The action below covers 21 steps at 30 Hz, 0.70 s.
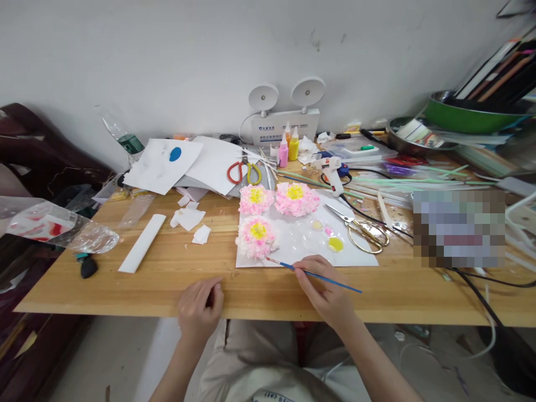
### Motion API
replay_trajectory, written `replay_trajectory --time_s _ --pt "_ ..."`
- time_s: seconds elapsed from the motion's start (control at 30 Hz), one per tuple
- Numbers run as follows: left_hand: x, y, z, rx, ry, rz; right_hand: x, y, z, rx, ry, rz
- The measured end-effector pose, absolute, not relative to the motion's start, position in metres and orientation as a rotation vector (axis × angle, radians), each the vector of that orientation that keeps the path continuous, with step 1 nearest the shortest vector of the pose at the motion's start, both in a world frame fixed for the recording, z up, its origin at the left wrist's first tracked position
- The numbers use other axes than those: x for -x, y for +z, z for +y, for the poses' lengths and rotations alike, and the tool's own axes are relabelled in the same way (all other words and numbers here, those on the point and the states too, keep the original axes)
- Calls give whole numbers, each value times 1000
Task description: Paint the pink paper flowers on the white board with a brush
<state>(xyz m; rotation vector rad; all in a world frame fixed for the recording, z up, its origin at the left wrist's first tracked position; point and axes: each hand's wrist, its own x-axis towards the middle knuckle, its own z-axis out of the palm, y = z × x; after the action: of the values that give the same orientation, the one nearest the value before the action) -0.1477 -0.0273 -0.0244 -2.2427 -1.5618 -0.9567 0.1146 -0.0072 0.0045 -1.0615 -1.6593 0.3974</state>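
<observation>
Three pink-and-white ruffled flowers with yellow centres lie on a white sheet (293, 258): the front flower (256, 237), the back left flower (254, 199) and the back right flower (296, 199). My right hand (324, 285) holds a thin blue paintbrush (324, 277), whose tip is at the lower edge of the front flower. To the right of that flower sits a clear palette (307, 237) with yellow and pink paint in its wells. My left hand (201, 307) rests at the table's front edge, fingers curled, with nothing visible in it.
Gold-handled scissors (362, 231) lie right of the palette, near a glue gun (334, 174). Paint bottles (288, 146) stand behind the flowers. Red-and-yellow-handled scissors (245, 172), paper scraps (188, 218) and a white strip (142, 243) are to the left. Cables cross the right side.
</observation>
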Motion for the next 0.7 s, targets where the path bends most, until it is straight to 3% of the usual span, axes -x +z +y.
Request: replay_trajectory --time_s 0.47,0.7 --pt "148 -24 -28 2248 -944 -1575 -133 -4 -17 1183 511 -1452" --pt "151 -26 -26 2249 -945 -1516 -186 -5 -14 1517 105 -1256"
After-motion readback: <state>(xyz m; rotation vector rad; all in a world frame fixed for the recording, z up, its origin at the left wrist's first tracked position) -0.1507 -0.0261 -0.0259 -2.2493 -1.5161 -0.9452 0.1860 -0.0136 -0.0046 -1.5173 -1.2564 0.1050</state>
